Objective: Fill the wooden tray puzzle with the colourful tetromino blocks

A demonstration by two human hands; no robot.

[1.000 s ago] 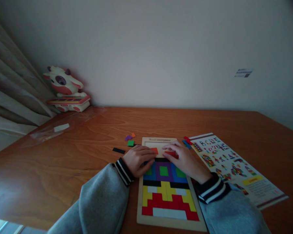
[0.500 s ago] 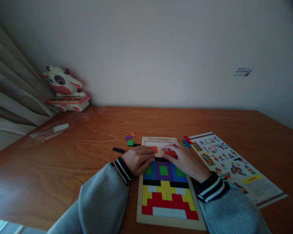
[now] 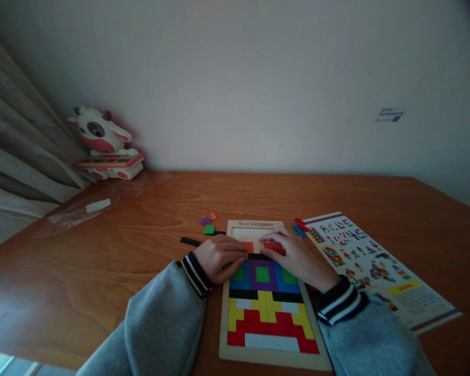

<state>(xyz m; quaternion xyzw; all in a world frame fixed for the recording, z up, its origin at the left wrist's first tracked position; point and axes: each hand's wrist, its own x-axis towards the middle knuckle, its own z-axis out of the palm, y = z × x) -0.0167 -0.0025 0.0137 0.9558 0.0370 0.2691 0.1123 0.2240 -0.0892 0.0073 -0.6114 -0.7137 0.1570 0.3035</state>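
Note:
A wooden puzzle board (image 3: 274, 357) lies in front of me, its lower part filled with red, yellow, white, black, blue, purple and green flat pieces. My left hand (image 3: 221, 258) reaches over the board's left edge, its fingers bent close together. Its fingertips are at an orange puzzle piece (image 3: 249, 247) above the black row, partly covering it. Over the board's right side, my right hand (image 3: 292, 257) grips a red-orange puzzle piece (image 3: 273, 247) between thumb and fingers. Bare wood shows at the top of the board, between and beyond the hands.
Loose black (image 3: 190, 242), green (image 3: 209, 229), purple and orange pieces lie left of the board. Blue and red pieces (image 3: 300, 227) lie at its upper right, by a printed pattern sheet (image 3: 376, 271). A toy cow (image 3: 105, 142) stands back left near the curtain (image 3: 19, 125).
My left fingers have drawn slightly back to the left, uncovering more of the orange piece. The right hand and its piece have barely shifted.

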